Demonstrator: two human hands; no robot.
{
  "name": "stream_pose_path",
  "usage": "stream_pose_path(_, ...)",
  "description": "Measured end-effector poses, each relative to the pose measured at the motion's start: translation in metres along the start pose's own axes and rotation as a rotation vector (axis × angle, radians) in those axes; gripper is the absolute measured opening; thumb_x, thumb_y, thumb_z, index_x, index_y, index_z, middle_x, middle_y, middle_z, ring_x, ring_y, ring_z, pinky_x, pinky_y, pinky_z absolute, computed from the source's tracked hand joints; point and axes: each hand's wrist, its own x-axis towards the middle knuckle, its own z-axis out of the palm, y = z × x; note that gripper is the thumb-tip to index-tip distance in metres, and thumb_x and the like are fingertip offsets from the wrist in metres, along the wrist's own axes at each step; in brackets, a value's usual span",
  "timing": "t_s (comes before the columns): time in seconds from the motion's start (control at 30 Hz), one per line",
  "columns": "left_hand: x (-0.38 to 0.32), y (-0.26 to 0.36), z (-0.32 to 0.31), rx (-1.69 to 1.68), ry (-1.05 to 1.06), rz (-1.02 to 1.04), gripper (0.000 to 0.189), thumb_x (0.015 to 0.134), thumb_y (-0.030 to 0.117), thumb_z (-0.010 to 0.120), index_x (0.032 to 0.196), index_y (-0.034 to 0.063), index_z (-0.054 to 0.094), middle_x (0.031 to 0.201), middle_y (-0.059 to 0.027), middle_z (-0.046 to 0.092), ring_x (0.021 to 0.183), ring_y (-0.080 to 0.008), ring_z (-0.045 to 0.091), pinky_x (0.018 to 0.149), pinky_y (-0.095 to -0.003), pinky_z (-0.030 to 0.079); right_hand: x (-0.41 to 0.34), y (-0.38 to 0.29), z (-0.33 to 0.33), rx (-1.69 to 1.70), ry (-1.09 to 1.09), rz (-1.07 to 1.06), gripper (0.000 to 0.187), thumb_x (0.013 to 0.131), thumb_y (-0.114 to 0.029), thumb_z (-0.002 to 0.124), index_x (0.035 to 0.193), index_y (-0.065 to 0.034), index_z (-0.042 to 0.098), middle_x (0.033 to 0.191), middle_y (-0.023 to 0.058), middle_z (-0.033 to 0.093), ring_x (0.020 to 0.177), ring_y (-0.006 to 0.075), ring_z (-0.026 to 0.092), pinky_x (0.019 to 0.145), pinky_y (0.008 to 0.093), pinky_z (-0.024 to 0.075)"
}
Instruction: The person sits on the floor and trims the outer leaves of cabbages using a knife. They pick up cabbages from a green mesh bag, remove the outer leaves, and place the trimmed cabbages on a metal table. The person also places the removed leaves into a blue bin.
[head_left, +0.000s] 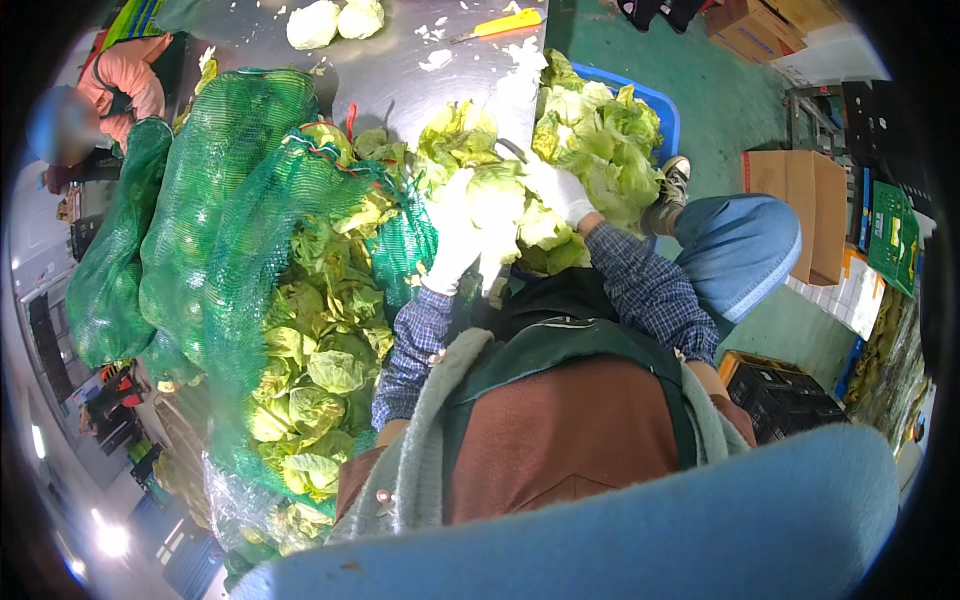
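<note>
My left hand (455, 232), in a white glove washed out by glare, holds a pale leafy head (495, 196), lettuce or cabbage, from its left side. To the right of that head is my right hand (561, 193), also gloved in white, its fingers turned towards the head. A dark narrow strip (512, 148) rises by those fingertips; whether I grip it is unclear. Another leafy head (459, 135) sits just beyond on the metal table (375, 82). Loose outer leaves (600, 142) fill a blue tub (669, 120) at the right.
Tall green mesh sacks (225, 172) of heads stand at left; one open sack (247, 300) shows several heads (334, 371). On the table lie a yellow-handled knife (506, 24) and two trimmed heads (313, 25). A person (124, 82) bends at far left. A cardboard box (795, 214) stands right.
</note>
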Motion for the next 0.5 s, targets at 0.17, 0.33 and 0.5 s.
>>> stream_pose_path(0.17,-0.021,0.009,0.018,-0.247,0.482,-0.345,0.096,0.069,0.026,0.087,0.144,-0.0029,0.033,0.138,-0.0207,0.043,0.127,-0.0354,0.045,0.106,-0.043,0.04,-0.044,-0.008,0.034,0.124,0.178,-0.11,0.027,0.089,-0.021,0.06,0.112,-0.0098,0.069,0.101,0.0107,0.07,0.086,0.0262,0.067,0.075,0.0371,0.0522)
stream_pose_path(0.33,-0.006,-0.015,0.042,-0.127,0.399,-0.26,0.096,0.067,0.035,0.088,0.14,-0.0045,0.039,0.135,-0.0223,0.048,0.125,-0.0357,0.047,0.106,-0.0442,0.04,-0.042,-0.008,0.02,-0.091,0.119,0.059,0.045,0.094,-0.027,0.054,0.138,-0.0195,0.049,0.09,0.0164,0.068,0.067,0.0329,0.064,0.059,0.0434,0.0515)
stream_pose_path(0.5,0.01,-0.006,0.024,0.13,0.27,-0.245,0.099,0.066,0.041,0.086,0.14,-0.0043,0.04,0.135,-0.0241,0.049,0.126,-0.0366,0.046,0.108,-0.0444,0.036,-0.022,-0.059,-0.026,-0.084,0.022,0.007,0.054,0.094,-0.022,0.05,0.147,-0.0213,0.038,0.081,0.0143,0.067,0.062,0.0286,0.064,0.056,0.0404,0.05)
